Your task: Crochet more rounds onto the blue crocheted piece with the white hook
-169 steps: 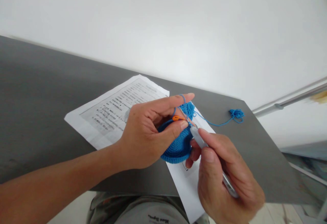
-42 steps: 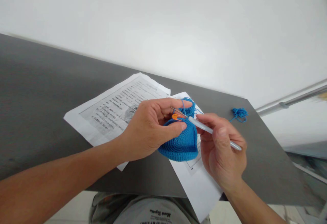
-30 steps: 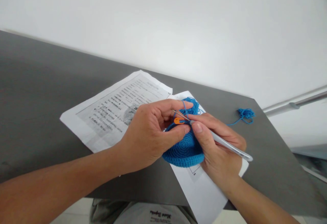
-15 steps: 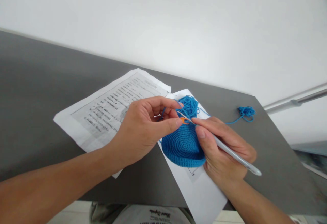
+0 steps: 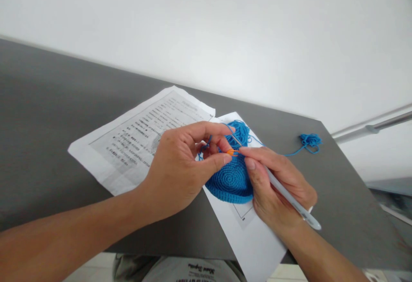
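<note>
My left hand (image 5: 183,157) pinches the upper edge of a round blue crochet piece (image 5: 232,181), its thumb and fingers closed. A strand of blue yarn runs over the raised index finger. Right by the left thumb tip sits an orange stitch marker (image 5: 232,152) on the work. My right hand (image 5: 277,187) grips a crochet hook (image 5: 283,192) with a thick grey handle, held like a pen. The hook's thin metal shaft points up and left, close to the left index fingertip. Whether its tip has caught the yarn is too small to tell.
Beyond the work lies a tangled heap of blue yarn (image 5: 240,131). A strand leads right to a small yarn bundle (image 5: 310,142). Printed sheets (image 5: 128,131) and another paper (image 5: 254,239) rest on the dark grey table (image 5: 58,101), which meets a white wall (image 5: 206,28).
The hook's shaft has tilted more steeply, and my right hand has shifted slightly left. The crochet piece has turned and lifted a little under the fingers.
</note>
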`<move>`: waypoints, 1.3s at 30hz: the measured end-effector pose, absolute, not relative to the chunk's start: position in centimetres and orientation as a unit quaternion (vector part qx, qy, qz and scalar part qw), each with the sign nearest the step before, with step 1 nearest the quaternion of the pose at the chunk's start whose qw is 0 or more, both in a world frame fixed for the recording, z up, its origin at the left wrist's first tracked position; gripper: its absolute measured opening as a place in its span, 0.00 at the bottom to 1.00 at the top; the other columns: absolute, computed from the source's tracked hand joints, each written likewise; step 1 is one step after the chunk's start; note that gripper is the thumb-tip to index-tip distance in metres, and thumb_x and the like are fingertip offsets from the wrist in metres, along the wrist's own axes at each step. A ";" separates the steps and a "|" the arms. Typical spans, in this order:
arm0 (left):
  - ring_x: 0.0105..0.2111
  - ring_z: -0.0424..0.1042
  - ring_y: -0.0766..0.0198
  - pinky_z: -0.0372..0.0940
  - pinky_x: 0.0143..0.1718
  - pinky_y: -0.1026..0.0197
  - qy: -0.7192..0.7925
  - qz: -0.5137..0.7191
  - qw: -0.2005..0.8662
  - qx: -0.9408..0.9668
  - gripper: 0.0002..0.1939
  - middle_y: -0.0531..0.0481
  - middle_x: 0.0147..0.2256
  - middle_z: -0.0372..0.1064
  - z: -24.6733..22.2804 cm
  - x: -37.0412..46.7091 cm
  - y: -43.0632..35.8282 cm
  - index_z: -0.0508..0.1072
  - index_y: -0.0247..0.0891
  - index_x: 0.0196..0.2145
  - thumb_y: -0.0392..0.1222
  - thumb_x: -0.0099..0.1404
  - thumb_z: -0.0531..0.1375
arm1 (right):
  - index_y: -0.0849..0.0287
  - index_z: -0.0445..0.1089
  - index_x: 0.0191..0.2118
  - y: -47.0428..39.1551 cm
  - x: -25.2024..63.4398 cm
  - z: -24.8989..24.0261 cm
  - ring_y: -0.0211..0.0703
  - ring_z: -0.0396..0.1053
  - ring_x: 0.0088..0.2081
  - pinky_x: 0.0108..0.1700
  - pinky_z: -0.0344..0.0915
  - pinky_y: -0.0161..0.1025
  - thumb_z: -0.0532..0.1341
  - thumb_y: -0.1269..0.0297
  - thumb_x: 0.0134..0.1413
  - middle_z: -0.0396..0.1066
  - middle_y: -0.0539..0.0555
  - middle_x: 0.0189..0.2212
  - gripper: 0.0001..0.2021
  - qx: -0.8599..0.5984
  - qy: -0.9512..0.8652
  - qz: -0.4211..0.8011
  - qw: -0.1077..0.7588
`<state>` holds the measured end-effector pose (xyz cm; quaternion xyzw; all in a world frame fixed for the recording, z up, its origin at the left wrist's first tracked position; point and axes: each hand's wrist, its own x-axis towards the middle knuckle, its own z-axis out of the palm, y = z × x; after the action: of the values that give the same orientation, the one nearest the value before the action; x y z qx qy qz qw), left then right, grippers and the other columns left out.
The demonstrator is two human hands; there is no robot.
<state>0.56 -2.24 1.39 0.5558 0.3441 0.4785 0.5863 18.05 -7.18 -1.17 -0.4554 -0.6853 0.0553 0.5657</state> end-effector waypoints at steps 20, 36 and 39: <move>0.27 0.74 0.72 0.71 0.32 0.73 0.387 0.498 0.607 0.484 0.15 0.56 0.26 0.77 2.2 1.1 -2.5 0.83 0.35 0.37 0.24 0.52 0.70 | 0.54 0.79 0.43 -7.0 18.0 0.0 0.34 0.75 0.30 0.31 0.69 0.30 0.65 0.73 0.63 0.79 0.46 0.29 0.07 -0.472 -0.725 0.102 0.492; 0.26 0.76 0.68 0.73 0.31 0.68 0.409 0.509 0.592 0.473 0.16 0.56 0.25 0.75 2.6 1.0 -2.6 0.84 0.36 0.39 0.27 0.50 0.70 | 0.53 0.79 0.45 -6.9 18.2 0.3 0.39 0.77 0.29 0.29 0.71 0.34 0.64 0.74 0.64 0.81 0.50 0.32 0.10 -0.458 -0.759 0.088 0.453; 0.26 0.76 0.68 0.73 0.31 0.68 0.404 0.509 0.602 0.464 0.17 0.56 0.25 0.74 2.6 1.1 -2.5 0.83 0.35 0.39 0.27 0.50 0.71 | 0.56 0.79 0.46 -7.0 18.2 0.0 0.35 0.72 0.25 0.25 0.66 0.33 0.65 0.76 0.62 0.78 0.49 0.30 0.11 -0.444 -0.764 0.070 0.463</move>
<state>1.06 -2.54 2.56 0.4642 0.4036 0.5094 0.6017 18.19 -7.04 0.04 -0.4438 -0.7642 0.0696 0.4627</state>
